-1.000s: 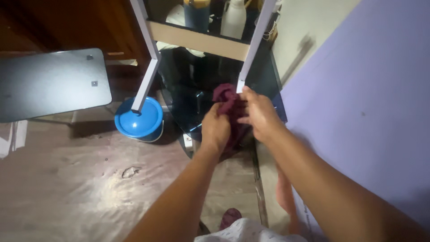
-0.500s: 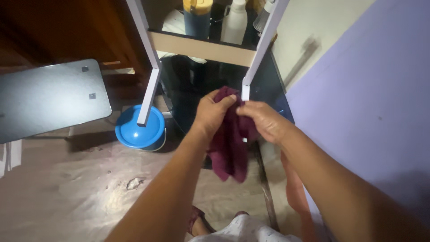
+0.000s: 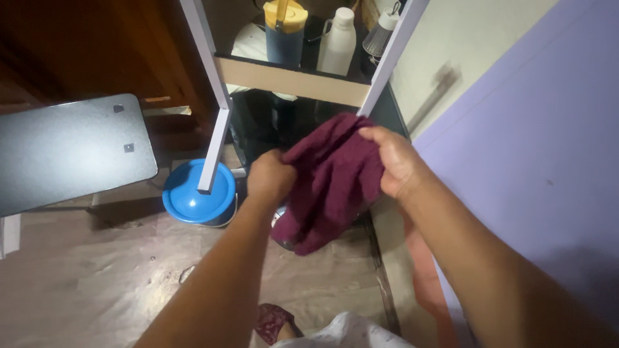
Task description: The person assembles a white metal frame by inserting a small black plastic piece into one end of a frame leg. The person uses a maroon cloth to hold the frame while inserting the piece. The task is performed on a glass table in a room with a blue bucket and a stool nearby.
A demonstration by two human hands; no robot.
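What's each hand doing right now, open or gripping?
Left hand: closed, gripping the maroon cloth by its left edge.
Right hand: closed, gripping the same cloth at its top right.

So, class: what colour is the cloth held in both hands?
Dark maroon, plain; the cloth shows only in the head view.

One dark maroon terry cloth (image 3: 332, 180); one round blue plastic lid (image 3: 196, 196); one yellow-capped blue jar (image 3: 284, 29); one white plastic bottle (image 3: 338, 42); two hands.
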